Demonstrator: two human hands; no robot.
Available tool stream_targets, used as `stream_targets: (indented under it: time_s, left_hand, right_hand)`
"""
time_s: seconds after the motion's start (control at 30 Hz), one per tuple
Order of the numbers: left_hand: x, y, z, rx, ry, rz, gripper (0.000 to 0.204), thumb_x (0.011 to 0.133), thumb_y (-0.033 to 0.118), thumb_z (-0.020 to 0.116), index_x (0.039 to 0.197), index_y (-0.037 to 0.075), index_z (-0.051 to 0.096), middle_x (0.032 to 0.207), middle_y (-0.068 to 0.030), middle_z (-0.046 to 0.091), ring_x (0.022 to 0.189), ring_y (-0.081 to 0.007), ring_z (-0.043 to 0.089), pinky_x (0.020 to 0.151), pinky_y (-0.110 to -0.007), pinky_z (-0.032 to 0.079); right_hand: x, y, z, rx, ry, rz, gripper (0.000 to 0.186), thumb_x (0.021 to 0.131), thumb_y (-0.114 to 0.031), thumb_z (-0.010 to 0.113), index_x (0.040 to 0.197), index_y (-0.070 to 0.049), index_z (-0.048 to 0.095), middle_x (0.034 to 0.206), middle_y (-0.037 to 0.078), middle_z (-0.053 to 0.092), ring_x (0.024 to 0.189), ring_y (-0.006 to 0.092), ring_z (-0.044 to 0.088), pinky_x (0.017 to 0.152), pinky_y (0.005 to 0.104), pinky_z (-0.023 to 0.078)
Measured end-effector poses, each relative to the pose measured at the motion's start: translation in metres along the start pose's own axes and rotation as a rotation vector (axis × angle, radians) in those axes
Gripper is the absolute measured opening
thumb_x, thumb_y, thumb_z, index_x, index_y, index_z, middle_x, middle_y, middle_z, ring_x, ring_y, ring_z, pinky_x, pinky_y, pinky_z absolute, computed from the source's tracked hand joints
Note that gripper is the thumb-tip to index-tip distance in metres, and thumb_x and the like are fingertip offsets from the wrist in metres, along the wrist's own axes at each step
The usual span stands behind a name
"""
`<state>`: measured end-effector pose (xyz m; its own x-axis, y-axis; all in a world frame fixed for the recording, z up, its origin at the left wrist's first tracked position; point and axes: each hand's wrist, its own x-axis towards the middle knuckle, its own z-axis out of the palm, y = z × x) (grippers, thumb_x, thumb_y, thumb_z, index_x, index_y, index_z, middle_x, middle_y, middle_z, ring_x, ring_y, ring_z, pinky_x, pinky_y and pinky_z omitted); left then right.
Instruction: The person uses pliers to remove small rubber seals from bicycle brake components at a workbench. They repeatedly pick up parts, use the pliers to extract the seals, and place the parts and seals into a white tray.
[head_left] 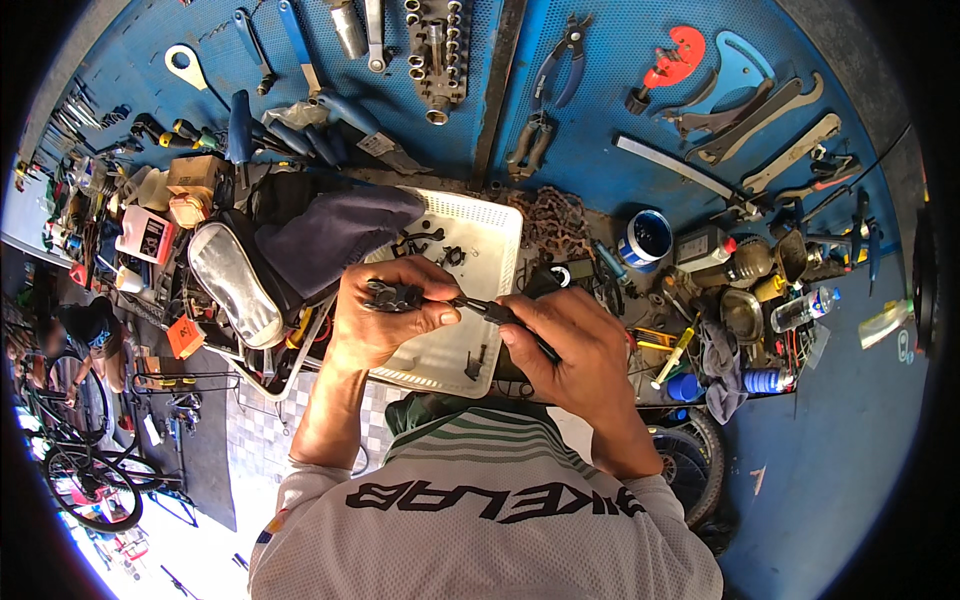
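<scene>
Above a white plastic basket (505, 245), both my hands meet over one small work spot. My left hand (385, 315) is closed round a dark metal part (392, 295), with thumb and forefinger pinched at its right end; its exact kind is partly hidden by the fingers. In my right hand (565, 340) is a slim black-handled tool (495, 312), gripped between thumb and fingers. Its narrow tip points left and meets the pinched end of the part. Several small black parts (455, 256) lie in the basket, below and behind my hands.
Dark cloth (340, 235) and a silver-topped case (235, 280) crowd the basket's left side. Chains (555, 220), a blue-white tub (645, 237) and bottles (805, 308) stand right. Hand tools hang on the blue pegboard (620, 70). A person (95, 335) is beside a bicycle far left.
</scene>
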<state>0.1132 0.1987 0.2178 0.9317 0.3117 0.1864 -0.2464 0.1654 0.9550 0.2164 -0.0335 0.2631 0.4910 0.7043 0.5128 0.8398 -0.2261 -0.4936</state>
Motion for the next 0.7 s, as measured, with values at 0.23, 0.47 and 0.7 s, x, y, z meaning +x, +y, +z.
stream_targets:
  time_s: [0.23,0.47,0.7]
  left_hand:
    - [0.0,-0.008,0.002,-0.127,0.007,0.029,0.026,0.08,-0.005,0.094,0.099,-0.002,0.076,0.098,-0.0113,0.079,0.089,-0.0155,0.074,0.081,-0.029,0.061]
    - [-0.005,-0.002,0.016,0.084,0.213,-0.017,0.03,0.081,0.0,0.095,0.099,-0.001,0.07,0.093,-0.0096,0.076,0.085,-0.0155,0.073,0.076,-0.027,0.059]
    - [-0.009,0.008,0.027,0.219,0.255,0.042,0.03,0.082,0.002,0.095,0.1,-0.002,0.072,0.095,-0.0093,0.078,0.088,-0.0143,0.074,0.08,-0.027,0.06]
  right_hand:
    - [0.0,0.009,0.003,0.182,-0.028,0.06,0.027,0.096,-0.022,0.082,0.116,-0.003,0.081,0.093,0.009,0.074,0.081,0.0245,0.068,0.071,0.0367,0.054]
    - [-0.005,0.001,0.001,0.197,-0.006,0.108,0.026,0.098,-0.017,0.08,0.118,0.001,0.079,0.093,0.01,0.073,0.077,0.0215,0.066,0.07,0.0335,0.052]
    - [-0.008,-0.01,0.001,0.201,-0.014,0.166,0.027,0.1,-0.017,0.078,0.12,0.001,0.078,0.091,0.011,0.073,0.074,0.0211,0.066,0.067,0.0327,0.052]
